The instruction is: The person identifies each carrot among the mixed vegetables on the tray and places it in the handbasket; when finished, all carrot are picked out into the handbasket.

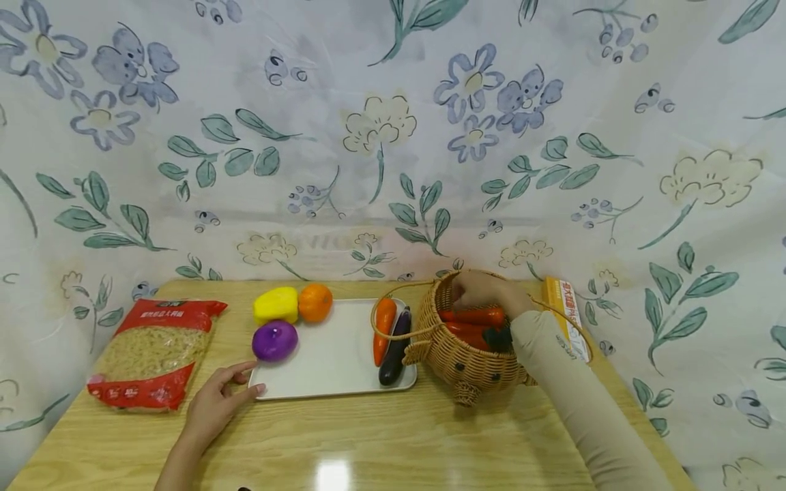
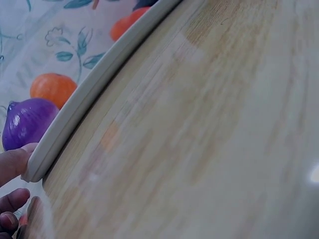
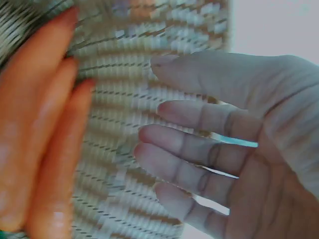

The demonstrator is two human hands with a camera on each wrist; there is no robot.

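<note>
My right hand (image 1: 482, 290) reaches into a wicker basket (image 1: 485, 378) shaped like an animal's face. In the right wrist view its fingers (image 3: 164, 142) are loosely extended, holding nothing, beside orange carrots (image 3: 50, 149). A dark green thing (image 1: 499, 339) also lies in the basket, its kind unclear. My left hand (image 1: 215, 402) touches the near-left corner of a white tray (image 1: 338, 354), thumb over its rim. Near that hand is a purple onion (image 1: 274, 341), with a yellow fruit or vegetable (image 1: 276, 305) and an orange (image 1: 316, 303) behind. A carrot (image 1: 384, 331) and an eggplant (image 1: 396, 348) lie at the tray's right end.
A red-and-clear bag of pasta (image 1: 153, 354) lies left of the tray on the wooden table (image 1: 368, 436). An orange-and-white package (image 1: 568, 314) stands behind the basket at right. The basket's thin handle (image 1: 374, 317) overhangs the tray. A floral cloth (image 1: 344, 136) hangs behind.
</note>
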